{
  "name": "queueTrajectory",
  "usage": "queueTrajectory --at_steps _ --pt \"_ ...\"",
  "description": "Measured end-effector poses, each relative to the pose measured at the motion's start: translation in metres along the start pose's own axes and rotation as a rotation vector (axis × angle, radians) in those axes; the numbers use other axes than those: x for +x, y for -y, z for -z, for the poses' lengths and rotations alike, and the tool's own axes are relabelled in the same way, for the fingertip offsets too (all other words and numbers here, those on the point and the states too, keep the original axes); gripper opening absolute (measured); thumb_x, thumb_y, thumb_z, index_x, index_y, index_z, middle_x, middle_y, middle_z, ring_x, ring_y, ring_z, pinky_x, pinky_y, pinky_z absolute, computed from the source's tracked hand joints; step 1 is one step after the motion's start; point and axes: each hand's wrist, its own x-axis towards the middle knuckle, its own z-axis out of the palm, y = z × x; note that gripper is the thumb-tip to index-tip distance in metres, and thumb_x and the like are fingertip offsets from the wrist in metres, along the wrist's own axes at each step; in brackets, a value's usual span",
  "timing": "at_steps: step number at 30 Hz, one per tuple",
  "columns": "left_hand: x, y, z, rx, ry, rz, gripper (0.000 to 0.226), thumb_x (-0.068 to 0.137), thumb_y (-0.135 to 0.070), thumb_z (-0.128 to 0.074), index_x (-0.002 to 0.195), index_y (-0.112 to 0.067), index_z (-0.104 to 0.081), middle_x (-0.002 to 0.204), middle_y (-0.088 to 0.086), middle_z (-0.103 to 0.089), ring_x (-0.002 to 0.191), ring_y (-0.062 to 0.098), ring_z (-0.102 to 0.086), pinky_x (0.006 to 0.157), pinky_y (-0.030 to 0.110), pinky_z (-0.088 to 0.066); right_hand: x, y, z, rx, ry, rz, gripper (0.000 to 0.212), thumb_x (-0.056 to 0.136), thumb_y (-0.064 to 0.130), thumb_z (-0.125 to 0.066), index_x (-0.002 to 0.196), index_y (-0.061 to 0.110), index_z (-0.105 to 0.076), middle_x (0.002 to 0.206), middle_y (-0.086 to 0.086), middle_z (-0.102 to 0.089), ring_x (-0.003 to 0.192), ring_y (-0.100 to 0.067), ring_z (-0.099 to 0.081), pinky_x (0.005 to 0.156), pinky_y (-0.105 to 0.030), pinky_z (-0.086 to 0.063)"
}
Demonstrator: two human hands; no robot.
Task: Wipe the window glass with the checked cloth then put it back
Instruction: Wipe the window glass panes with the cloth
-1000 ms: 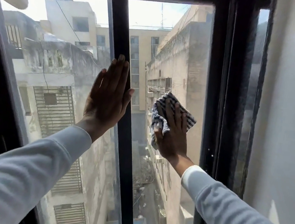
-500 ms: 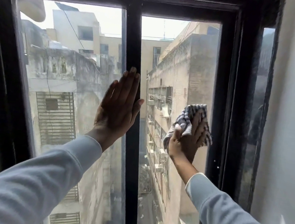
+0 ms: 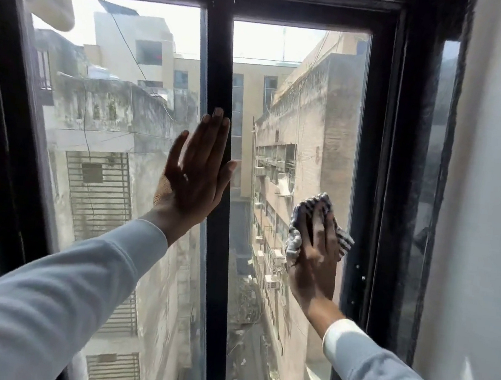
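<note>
My right hand (image 3: 317, 253) presses a blue-and-white checked cloth (image 3: 296, 226) flat against the right pane of the window glass (image 3: 298, 117), near the pane's right edge and about mid-height. The cloth bunches out above and to both sides of my fingers. My left hand (image 3: 194, 174) lies flat with fingers together, its palm on the left pane and its fingertips and thumb against the black centre bar (image 3: 223, 61). It holds nothing. Both arms wear pale grey sleeves.
A black window frame (image 3: 376, 173) borders the right pane, with a narrow strip of glass and a white wall (image 3: 489, 217) beyond it. The frame's top rail runs across above. Buildings and a deep alley show through the glass.
My right hand has slid the cloth from the pane's middle to its right side, then slightly down. The view has tilted up, showing the top rail. My left hand stays on the bar.
</note>
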Motion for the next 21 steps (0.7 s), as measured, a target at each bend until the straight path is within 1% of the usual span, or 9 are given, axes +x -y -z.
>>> queueTrajectory --at_steps 4,6,7,9,11,13,16,18,21 --pt "-0.005 -0.008 0.012 -0.026 0.114 0.052 0.065 0.12 -0.044 -0.008 0.177 -0.015 0.008 0.186 0.002 0.011 0.173 0.018 0.006 0.14 0.048 -0.014 -0.021 0.028 0.02 0.282 0.131 -0.108 0.051 0.113 0.021 -0.038 0.163 0.014 -0.046 0.175 0.0 -0.031 0.165 -0.019 -0.024 0.135 -0.033 -0.022" --pt "-0.001 -0.011 0.023 -0.037 0.198 0.086 0.067 0.119 -0.046 -0.01 0.177 -0.018 0.01 0.186 0.0 0.014 0.173 0.018 0.007 0.14 0.047 -0.009 -0.008 0.044 0.038 0.53 0.117 -0.398 0.035 0.11 0.012 -0.054 0.142 0.0 -0.065 0.136 0.0 -0.068 0.121 -0.013 -0.063 0.107 -0.028 -0.045" --pt "0.001 -0.013 0.029 -0.041 0.244 0.098 0.068 0.119 -0.046 -0.014 0.177 -0.018 0.01 0.186 -0.001 0.015 0.174 0.019 0.008 0.14 0.048 -0.006 0.002 0.051 0.051 0.674 0.126 -0.572 0.028 0.112 0.018 -0.055 0.125 -0.001 -0.071 0.106 0.002 -0.073 0.088 -0.012 -0.063 0.088 -0.033 -0.048" --pt "0.003 -0.021 0.041 -0.088 0.324 0.135 0.073 0.117 -0.048 -0.022 0.177 -0.019 0.008 0.185 -0.001 0.017 0.173 0.02 0.011 0.139 0.05 0.002 0.021 0.063 0.083 1.022 0.247 -0.841 0.041 0.116 0.039 -0.04 0.106 0.011 -0.068 0.08 -0.005 -0.064 0.067 -0.019 -0.06 0.07 -0.038 -0.05" --pt "0.002 -0.035 0.06 -0.257 0.373 0.248 0.072 0.115 -0.051 -0.031 0.177 -0.023 -0.009 0.186 -0.001 0.002 0.174 0.022 0.004 0.136 0.052 0.002 0.035 0.065 0.115 1.428 0.384 -0.99 0.047 0.115 0.047 -0.03 0.115 0.014 -0.064 0.09 -0.014 -0.069 0.077 -0.026 -0.069 0.074 -0.039 -0.059" --pt "-0.001 -0.051 0.082 -0.549 0.446 0.458 0.063 0.111 -0.061 -0.035 0.162 -0.025 -0.041 0.173 0.004 -0.033 0.165 0.029 -0.026 0.132 0.054 -0.012 0.04 0.068 0.148 1.673 0.504 -1.008 0.049 0.11 0.044 -0.031 0.125 0.012 -0.064 0.103 -0.016 -0.076 0.093 -0.033 -0.076 0.086 -0.047 -0.064" --pt "-0.012 -0.075 0.128 -1.073 0.756 0.675 0.084 0.102 -0.085 -0.021 0.127 -0.025 -0.073 0.136 0.009 -0.069 0.137 0.035 -0.061 0.12 0.052 -0.036 0.034 0.079 0.187 1.753 0.569 -0.908 0.046 0.102 0.039 -0.039 0.114 0.01 -0.073 0.098 -0.014 -0.079 0.091 -0.033 -0.079 0.079 -0.046 -0.067" --pt "-0.029 -0.084 0.156 -1.421 0.85 0.758 0.076 0.101 -0.087 -0.021 0.099 -0.04 -0.082 0.102 -0.007 -0.081 0.109 0.021 -0.074 0.101 0.04 -0.046 0.028 0.089 0.216 1.761 0.595 -0.866 0.039 0.096 0.038 -0.049 0.104 0.012 -0.077 0.095 -0.011 -0.078 0.088 -0.031 -0.077 0.077 -0.043 -0.065" --pt "-0.055 -0.08 0.181 -1.567 0.831 0.744 0.06 0.107 -0.073 -0.038 0.099 -0.035 -0.084 0.091 -0.009 -0.084 0.091 0.009 -0.077 0.094 0.04 -0.053 0.013 0.097 0.256 1.679 0.613 -0.837 0.044 0.102 0.041 -0.04 0.102 0.017 -0.077 0.097 -0.008 -0.075 0.088 -0.026 -0.072 0.079 -0.041 -0.061"
